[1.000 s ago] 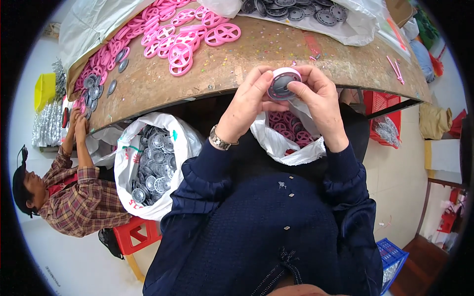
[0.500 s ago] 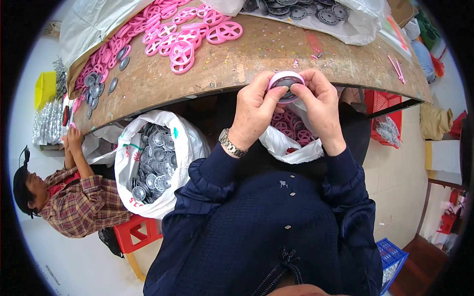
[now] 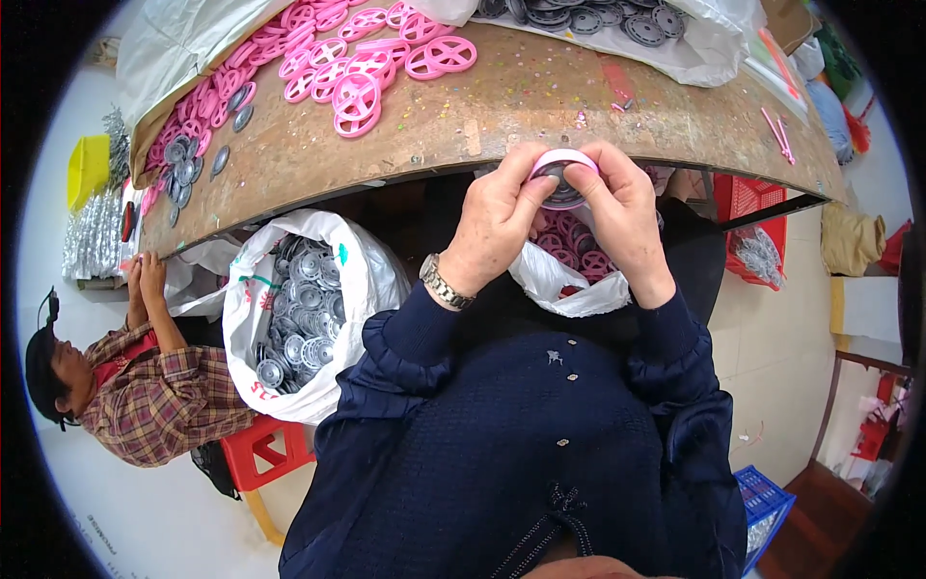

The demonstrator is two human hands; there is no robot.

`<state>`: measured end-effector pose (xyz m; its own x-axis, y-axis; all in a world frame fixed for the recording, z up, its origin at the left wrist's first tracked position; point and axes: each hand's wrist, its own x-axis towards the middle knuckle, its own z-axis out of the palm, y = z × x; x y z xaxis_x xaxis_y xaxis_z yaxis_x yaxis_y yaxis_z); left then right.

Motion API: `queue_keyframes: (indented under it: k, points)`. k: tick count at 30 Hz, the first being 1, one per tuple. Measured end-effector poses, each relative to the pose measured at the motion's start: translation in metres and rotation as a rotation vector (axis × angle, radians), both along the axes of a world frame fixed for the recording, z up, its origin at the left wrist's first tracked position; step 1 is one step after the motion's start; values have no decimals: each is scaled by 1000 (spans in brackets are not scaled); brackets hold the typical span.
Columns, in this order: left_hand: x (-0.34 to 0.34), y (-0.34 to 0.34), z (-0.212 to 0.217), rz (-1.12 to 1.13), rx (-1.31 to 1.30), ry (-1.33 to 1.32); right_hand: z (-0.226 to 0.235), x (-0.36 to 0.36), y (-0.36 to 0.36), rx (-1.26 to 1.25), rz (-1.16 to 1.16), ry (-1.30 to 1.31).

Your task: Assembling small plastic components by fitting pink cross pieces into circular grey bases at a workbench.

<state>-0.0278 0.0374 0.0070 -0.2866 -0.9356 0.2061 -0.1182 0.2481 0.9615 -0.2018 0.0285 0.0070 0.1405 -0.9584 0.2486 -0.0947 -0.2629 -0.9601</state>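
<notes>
Between my two hands is a small toy wheel (image 3: 559,198), a pink plastic ring with a dark grey disc set in it. My left hand (image 3: 499,217) grips its left side, and my right hand (image 3: 625,217) grips the right side. Both thumbs press on the grey disc while the fingers wrap behind the rim, partly hidden. The wheel is held just off the near edge of the wooden table (image 3: 521,106). Below my hands, a white sack (image 3: 579,299) holds pink and dark wheels (image 3: 564,241).
Pink spoked rings (image 3: 357,96) lie heaped on the table, with grey discs (image 3: 180,159) at its left end and black discs (image 3: 641,29) at the back. A white sack (image 3: 371,280) of grey discs stands left. Another person (image 3: 159,386) sits at far left. Red basket (image 3: 757,198) at right.
The wheel has tipped slightly, and my right thumb has shifted upward on the disc. Both hands keep their grip in nearly the same place.
</notes>
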Motion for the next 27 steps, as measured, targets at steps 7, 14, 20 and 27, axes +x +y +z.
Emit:
queue_keyframes:
  k: [7, 14, 20, 27]
  points:
    - [-3, -2, -2, 47, 176, 219, -2, -1, 2, 107, 117, -95]
    - [1, -2, 3, 6, 99, 23, -12, -11, 5, 171, 139, -189]
    - [58, -49, 19, 612, -736, -677, -19, -45, 11, 126, 143, 464]
    - [136, -103, -3, 950, -659, -1019, -35, -58, 19, -150, 209, 782]
